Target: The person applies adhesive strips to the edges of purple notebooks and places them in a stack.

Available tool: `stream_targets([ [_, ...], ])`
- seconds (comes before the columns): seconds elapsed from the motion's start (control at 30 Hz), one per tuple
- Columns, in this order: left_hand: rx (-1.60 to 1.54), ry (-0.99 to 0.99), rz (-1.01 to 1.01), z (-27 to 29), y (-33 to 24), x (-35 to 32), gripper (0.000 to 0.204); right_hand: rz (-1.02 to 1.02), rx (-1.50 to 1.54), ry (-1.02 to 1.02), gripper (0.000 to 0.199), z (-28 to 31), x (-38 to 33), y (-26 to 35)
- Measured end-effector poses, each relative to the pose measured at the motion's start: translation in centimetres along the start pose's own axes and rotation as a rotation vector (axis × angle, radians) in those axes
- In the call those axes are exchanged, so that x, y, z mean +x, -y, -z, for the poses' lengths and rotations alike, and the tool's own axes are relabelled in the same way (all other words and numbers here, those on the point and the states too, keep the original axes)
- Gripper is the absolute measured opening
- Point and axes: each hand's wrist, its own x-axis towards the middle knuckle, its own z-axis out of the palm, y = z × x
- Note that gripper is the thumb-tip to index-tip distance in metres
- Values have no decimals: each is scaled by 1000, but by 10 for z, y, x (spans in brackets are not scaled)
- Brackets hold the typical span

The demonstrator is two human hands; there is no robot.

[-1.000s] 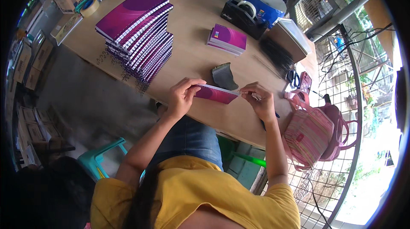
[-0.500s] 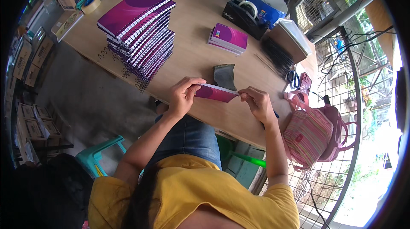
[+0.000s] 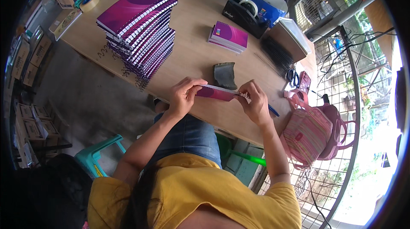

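Observation:
I hold a small purple notebook point(image 3: 215, 92) edge-on above the near edge of the wooden table point(image 3: 192, 54). My left hand point(image 3: 183, 96) grips its left end. My right hand point(image 3: 255, 103) pinches its right end, where the wire spiral shows. A dark folded piece point(image 3: 224, 75) lies on the table just beyond the notebook. A tall stack of purple spiral notebooks point(image 3: 139, 28) stands at the left, and a short stack of small purple notebooks point(image 3: 228, 36) lies farther back.
A black tape dispenser point(image 3: 244, 13) and a blue box point(image 3: 267, 9) sit at the back. Black spiral coils point(image 3: 277, 54), scissors point(image 3: 292, 77) and a pink striped bag point(image 3: 311, 133) are at the right by a wire grid. Cardboard boxes line the left floor; a teal stool point(image 3: 100, 156) stands below.
My hands have stayed on the small notebook; my right hand shifted slightly along its right end. The notebook has hardly moved.

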Motion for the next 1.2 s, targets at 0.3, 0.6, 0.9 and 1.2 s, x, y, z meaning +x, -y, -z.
stream_targets([
  [0.3,37,7,-76,1,-11,1,23,165,-120,41,19,1,-1,-6],
  [0.6,33,42,-62,-10,-13,-13,25,-262,-468,269,66,-25,76,-23],
  [0.9,99,91,-59,6,-20,-2,19,253,-468,699,94,-11,85,-52],
  [1.2,127,-27,-29,-30,-13,-3,53,132,105,330,58,8,67,-69],
])
